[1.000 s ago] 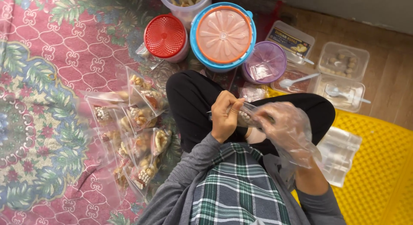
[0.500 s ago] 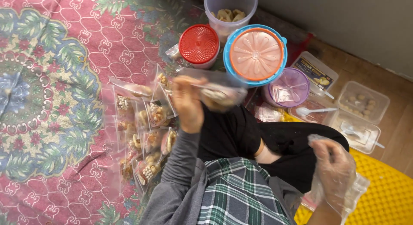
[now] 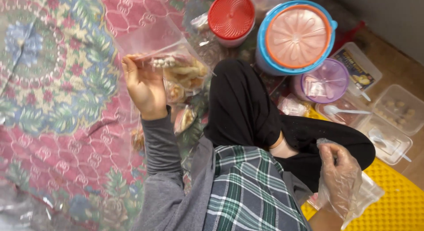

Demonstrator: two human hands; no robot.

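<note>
My left hand (image 3: 143, 87) grips a clear plastic bag of snacks (image 3: 170, 65) and holds it out over the patterned rug, above other filled bags (image 3: 183, 116) lying beside my knee. My right hand (image 3: 340, 178), covered by a loose clear plastic glove, hovers low at my right side near a stack of empty clear bags (image 3: 369, 193); I cannot tell whether it grips them.
A red-lidded tub (image 3: 232, 17), a big blue tub with a pink lid (image 3: 298, 37), a purple-lidded tub (image 3: 324, 81) and clear lidded boxes with spoons (image 3: 388, 140) stand ahead. A yellow mat (image 3: 397, 209) lies at right, the floral rug (image 3: 57, 103) at left.
My left hand has carried the filled bag leftward and out over the rug. My gloved right hand has dropped down to my right side.
</note>
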